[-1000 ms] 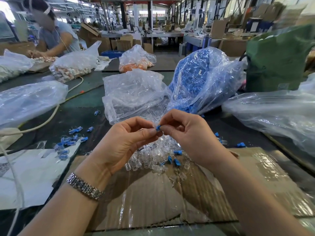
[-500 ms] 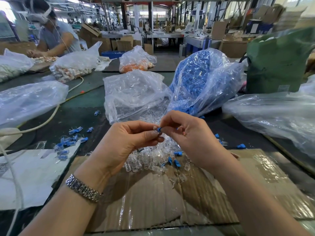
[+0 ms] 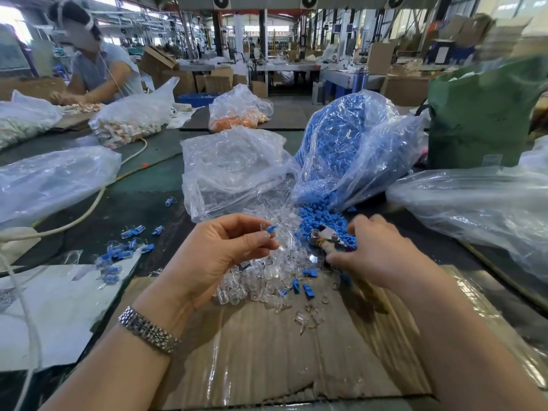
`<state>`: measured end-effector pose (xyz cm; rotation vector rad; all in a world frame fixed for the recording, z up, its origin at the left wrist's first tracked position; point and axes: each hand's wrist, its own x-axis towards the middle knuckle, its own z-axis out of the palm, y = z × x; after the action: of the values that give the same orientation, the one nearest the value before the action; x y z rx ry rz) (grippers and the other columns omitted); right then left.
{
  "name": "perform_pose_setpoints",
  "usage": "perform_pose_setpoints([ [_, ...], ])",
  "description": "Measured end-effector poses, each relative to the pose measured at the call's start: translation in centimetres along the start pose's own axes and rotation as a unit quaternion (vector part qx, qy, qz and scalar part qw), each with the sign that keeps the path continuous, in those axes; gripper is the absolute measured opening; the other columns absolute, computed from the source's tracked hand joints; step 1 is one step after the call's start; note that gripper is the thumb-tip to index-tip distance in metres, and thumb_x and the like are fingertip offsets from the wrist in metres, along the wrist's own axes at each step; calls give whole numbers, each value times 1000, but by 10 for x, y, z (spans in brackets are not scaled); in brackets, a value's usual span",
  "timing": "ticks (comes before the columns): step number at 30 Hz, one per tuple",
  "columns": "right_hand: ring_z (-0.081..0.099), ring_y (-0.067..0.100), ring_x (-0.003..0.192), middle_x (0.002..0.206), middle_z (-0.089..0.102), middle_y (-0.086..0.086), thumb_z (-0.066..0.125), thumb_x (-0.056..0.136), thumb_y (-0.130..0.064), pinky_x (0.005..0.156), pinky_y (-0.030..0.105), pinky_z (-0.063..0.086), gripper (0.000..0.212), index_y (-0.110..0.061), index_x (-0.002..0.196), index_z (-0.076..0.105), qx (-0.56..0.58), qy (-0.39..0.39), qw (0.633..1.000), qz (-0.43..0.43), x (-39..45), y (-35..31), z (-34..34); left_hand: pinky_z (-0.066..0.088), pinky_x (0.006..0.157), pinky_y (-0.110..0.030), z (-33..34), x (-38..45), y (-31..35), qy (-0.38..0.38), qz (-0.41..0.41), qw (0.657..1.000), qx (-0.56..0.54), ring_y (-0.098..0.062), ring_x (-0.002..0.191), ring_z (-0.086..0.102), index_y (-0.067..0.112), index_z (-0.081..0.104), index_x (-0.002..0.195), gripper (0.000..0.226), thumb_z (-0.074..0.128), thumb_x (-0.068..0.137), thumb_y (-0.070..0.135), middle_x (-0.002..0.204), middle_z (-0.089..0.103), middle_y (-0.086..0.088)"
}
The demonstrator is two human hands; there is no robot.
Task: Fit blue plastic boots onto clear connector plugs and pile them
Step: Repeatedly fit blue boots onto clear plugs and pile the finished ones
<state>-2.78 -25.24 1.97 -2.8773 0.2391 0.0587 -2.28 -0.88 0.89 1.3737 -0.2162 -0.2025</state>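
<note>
My left hand (image 3: 219,256) pinches a clear connector plug with a blue boot (image 3: 269,231) on it, held above the heap of loose clear plugs (image 3: 261,277). My right hand (image 3: 376,253) is lower and to the right, its fingers bent down onto the blue boots (image 3: 323,221) that spill from the blue-filled bag (image 3: 350,149). What lies under those fingers is hidden. A scatter of fitted plugs (image 3: 124,250) lies on the dark table to the left.
Flat cardboard (image 3: 267,351) lies under the plugs, with white paper (image 3: 59,307) to its left. An open clear bag (image 3: 231,164) sits behind. More plastic bags (image 3: 474,209) flank both sides, with a green sack (image 3: 486,114) and a cable (image 3: 89,209). A person (image 3: 100,69) works far left.
My hands have come apart. The left keeps the plug with the blue boot; the right has dropped away to the right onto the spilled blue boots.
</note>
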Motion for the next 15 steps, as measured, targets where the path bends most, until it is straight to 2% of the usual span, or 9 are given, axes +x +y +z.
perform_pose_setpoints([
  [1,54,27,115,122,54,4,69,83,-64,99,47,47,63,-19,123,51,-16,-30,999,16,1,1,2,61,79,-28,-2,1,0,0,-2,1000,-4,-33,96,75,0,76,101,26,75,76,7,101,75,-25],
  [3,58,23,96,104,59,1,69,85,-58,85,40,51,46,-19,103,53,-10,-50,999,10,2,0,6,61,81,-29,-4,2,-1,-1,-5,1000,-11,-34,99,74,4,78,101,24,75,77,7,103,75,-24],
  [5,58,22,85,92,59,1,68,86,-50,69,35,48,35,-18,90,53,-10,-40,999,-7,3,-1,8,61,80,-28,-5,3,-2,4,-5,1000,-20,-34,99,74,6,79,99,23,76,77,8,104,75,-24],
  [8,57,22,74,80,58,2,64,88,-41,55,33,38,28,-15,81,56,-1,-25,999,-22,3,-2,7,61,75,-26,-5,5,-3,20,-7,999,-43,-31,95,75,6,80,97,23,75,75,7,105,74,-25],
  [13,45,19,53,60,53,2,57,96,-35,52,33,33,37,-12,68,51,132,30,990,-44,1,3,-6,62,72,-27,-6,6,-2,47,1,996,-80,-29,93,76,7,80,94,21,74,74,8,108,75,-22],
  [15,44,16,50,56,51,0,61,97,-36,54,33,38,38,-13,67,53,198,-1,977,-77,-4,1,-13,62,74,-27,-6,6,-3,56,0,994,-89,-28,95,76,9,81,93,20,74,74,8,107,76,-19],
])
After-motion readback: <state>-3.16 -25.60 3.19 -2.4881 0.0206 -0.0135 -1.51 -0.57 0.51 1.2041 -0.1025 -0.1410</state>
